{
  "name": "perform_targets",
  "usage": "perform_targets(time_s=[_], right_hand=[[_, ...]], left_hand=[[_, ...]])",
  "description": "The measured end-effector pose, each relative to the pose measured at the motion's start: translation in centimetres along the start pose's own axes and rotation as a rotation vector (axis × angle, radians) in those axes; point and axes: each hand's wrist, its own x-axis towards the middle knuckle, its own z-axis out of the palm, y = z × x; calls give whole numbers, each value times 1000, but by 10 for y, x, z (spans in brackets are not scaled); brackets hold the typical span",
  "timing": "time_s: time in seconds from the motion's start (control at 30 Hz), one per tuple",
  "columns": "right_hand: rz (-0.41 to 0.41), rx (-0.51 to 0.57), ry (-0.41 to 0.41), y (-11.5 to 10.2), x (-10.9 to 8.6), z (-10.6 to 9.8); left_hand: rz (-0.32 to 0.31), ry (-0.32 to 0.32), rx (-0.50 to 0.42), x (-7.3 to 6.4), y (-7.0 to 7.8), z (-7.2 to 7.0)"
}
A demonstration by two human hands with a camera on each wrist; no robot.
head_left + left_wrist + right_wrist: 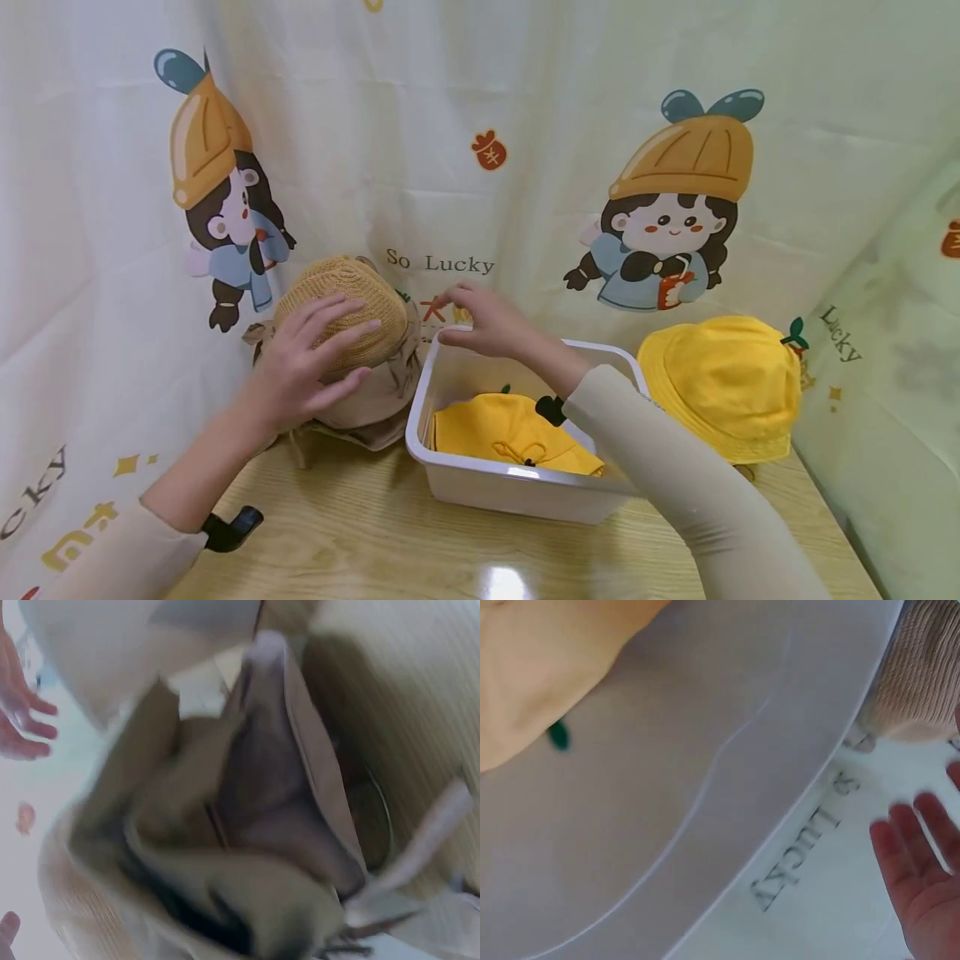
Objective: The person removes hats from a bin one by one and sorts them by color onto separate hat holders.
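My left hand (300,367) is at the near side of a mustard-tan ribbed knit hat (386,321), its fingers spread and overlapping the hat in the head view. That knit hat sits on top of a beige brimmed hat (378,396) with a tie cord. From the left wrist, the beige hat's folds and inside (270,780) show blurred. My right hand (483,321) hovers over the back left rim of a white plastic bin (517,496), holding nothing, its fingers loosely extended. Inside the bin lies a yellow hat (480,425) with a bow and a small green sprout.
Another yellow bucket hat (723,387) with a green sprout stands right of the bin, close to the table's right edge. A printed curtain (540,75) hangs behind and around the wood-grain table (360,533).
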Motion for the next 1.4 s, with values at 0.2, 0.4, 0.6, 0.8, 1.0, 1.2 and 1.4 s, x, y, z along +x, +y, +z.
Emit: perform_targets(time_s=[0.2,0.4,0.6,0.8,1.0,1.2,1.4], right_hand=[[17,-17,-50,19,-20,-2],[99,-37,-164,34,-34,5],[161,-25,-260,45,-40,15],[206,36,-283,52,-49,21],[241,14,-320,60,-54,23],[231,-43,-384,64,-57,23],[256,-69,-471,67,-63,26]], left_hand=[[100,-80,-12,3,43,16],[42,-218,-72,-6,67,35],[-7,-310,-112,-18,79,49],[-42,-361,-128,-29,88,57],[-88,-401,-120,-31,92,59],[-77,-413,-94,-26,93,64],[-74,-443,-68,-21,95,64]])
